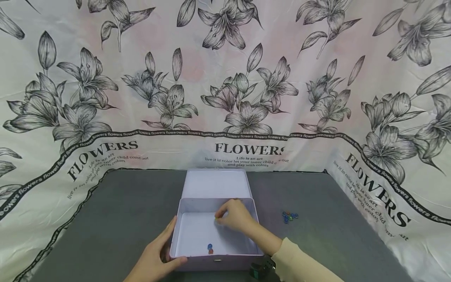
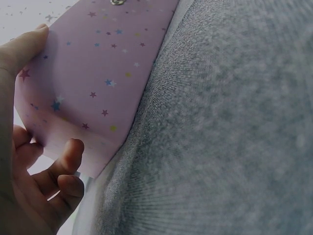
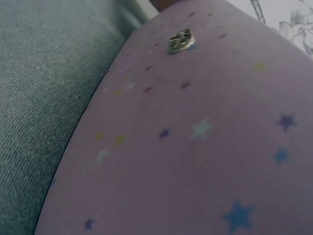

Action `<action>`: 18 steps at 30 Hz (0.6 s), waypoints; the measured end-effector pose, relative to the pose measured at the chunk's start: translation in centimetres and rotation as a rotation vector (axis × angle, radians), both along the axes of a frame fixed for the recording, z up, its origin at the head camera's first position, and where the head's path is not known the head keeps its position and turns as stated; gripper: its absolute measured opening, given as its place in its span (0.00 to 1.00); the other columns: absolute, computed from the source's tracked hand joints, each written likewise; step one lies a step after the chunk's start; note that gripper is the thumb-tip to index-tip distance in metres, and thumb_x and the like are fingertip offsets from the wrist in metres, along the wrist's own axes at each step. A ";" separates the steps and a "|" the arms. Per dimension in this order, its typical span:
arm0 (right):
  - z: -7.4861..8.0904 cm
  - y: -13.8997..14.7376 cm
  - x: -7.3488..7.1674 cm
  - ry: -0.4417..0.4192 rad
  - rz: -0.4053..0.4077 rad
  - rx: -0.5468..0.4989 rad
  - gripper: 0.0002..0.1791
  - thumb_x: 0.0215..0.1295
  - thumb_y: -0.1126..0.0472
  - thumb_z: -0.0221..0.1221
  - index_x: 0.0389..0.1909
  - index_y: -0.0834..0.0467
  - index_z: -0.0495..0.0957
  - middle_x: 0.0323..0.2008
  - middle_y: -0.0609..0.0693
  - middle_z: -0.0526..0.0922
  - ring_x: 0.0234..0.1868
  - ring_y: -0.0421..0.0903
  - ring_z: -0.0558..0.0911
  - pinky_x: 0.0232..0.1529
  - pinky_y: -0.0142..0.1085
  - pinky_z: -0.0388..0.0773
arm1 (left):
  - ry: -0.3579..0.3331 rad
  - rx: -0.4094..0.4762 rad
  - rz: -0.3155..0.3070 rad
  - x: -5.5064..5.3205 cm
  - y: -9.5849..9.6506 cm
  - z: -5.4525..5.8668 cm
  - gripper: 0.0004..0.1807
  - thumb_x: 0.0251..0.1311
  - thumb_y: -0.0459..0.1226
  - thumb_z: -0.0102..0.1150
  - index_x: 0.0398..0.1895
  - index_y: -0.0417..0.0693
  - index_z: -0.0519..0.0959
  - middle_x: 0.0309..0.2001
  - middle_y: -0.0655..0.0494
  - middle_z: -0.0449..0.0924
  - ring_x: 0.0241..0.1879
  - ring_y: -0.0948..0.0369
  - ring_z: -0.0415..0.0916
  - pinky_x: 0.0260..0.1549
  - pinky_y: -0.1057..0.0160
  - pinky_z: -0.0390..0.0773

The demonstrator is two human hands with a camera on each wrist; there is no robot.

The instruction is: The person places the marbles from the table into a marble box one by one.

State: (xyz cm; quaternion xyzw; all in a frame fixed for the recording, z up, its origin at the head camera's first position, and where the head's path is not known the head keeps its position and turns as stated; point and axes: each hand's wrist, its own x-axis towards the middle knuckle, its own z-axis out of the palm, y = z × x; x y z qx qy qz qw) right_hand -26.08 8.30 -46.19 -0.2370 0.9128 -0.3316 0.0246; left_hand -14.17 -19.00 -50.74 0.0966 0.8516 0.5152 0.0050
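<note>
One printed cloth backdrop (image 1: 197, 70), white with dark line-drawn lilies, blush patches and the word FLOWERS in repeat, hung behind and along both sides. One desk (image 1: 134, 219), dark grey surface. One box (image 1: 197, 264), rectangular, open at the top, set at the near middle of the desk; interior pale, outer front pinkish-lilac, scattered with blue, yellow, white and dark red stars. One lid (image 1: 215, 183), pale on its inner face, turned back beyond the box's far wall. One cream sleeve (image 1: 303, 260), on the right arm, at the near right of the box. One left hand (image 1: 156, 252), holding the box by its near left corner: thumb at the front edge, set wide of the other fingers, which lie along the left side. One right hand (image 1: 237, 216), inside the box toward the far wall, fingers narrow, tips pinched on a small yellowish piece. One cluster of small glossy pieces (image 1: 290, 218), blue, green and reddish, on the desk well to the right of the box. One metal clasp (image 1: 217, 260), at the middle of the front wall. Two small pieces lying on the box floor near the front wall, one just beside the other: one blue piece (image 1: 210, 246), one reddish piece (image 1: 210, 252). One yellowish piece (image 1: 217, 221), mostly hidden by the right fingers; exact form cannot be told.
</note>
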 end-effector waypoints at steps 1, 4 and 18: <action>0.0 0.0 0.0 0.001 -0.002 0.012 0.03 0.60 0.65 0.76 0.33 0.56 0.92 0.35 0.46 0.92 0.45 0.52 0.88 0.47 0.50 0.83 | -0.006 0.010 -0.003 0.0 0.0 0.0 0.60 0.59 0.46 0.80 0.88 0.59 0.50 0.83 0.47 0.56 0.38 0.65 0.79 0.37 0.67 0.80; -0.1 -0.1 0.1 0.011 -0.009 0.042 0.02 0.59 0.65 0.76 0.32 0.56 0.92 0.33 0.45 0.92 0.43 0.51 0.88 0.47 0.49 0.83 | -0.015 0.028 -0.007 0.0 0.1 0.2 0.60 0.58 0.46 0.80 0.88 0.60 0.50 0.84 0.49 0.54 0.45 0.62 0.80 0.41 0.68 0.81; 0.2 0.0 0.1 0.021 -0.060 0.010 0.05 0.61 0.61 0.76 0.36 0.57 0.92 0.35 0.46 0.92 0.48 0.53 0.87 0.52 0.53 0.82 | -0.028 0.030 0.001 0.1 0.1 0.3 0.61 0.58 0.47 0.81 0.88 0.63 0.50 0.85 0.53 0.52 0.48 0.61 0.80 0.42 0.68 0.82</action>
